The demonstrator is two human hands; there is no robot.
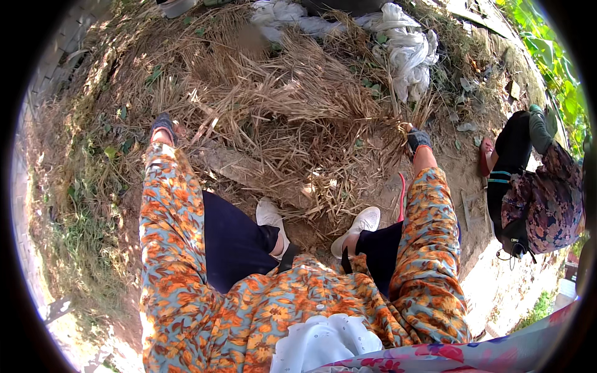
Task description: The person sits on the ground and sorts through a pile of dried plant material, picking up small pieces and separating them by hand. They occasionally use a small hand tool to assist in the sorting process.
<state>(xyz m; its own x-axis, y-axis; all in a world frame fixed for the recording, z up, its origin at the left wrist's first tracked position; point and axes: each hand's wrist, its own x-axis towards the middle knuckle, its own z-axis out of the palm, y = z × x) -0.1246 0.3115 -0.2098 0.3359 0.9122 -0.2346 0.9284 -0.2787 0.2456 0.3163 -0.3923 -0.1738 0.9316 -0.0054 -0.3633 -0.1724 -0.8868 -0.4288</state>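
Dry straw point(289, 98) lies heaped and scattered over the ground before me. On its left side is my left hand point(163, 126), in a dark knitted glove with bare fingertips; it is beside straw stalks, and whether it grips any cannot be told. At the straw's right edge my right hand point(418, 139), gloved alike, is closed around a bunch of straw stalks point(401, 133). Crumpled white plastic sheeting point(410, 51) lies just beyond my right hand.
Another person point(536, 196) bends over at the right. A red curved object point(402, 196) is near my right forearm. Grass and weeds point(88, 233) cover the ground at left. A dark object point(345, 5) stands at the top edge. Green leafy plants point(555, 60) grow at the upper right.
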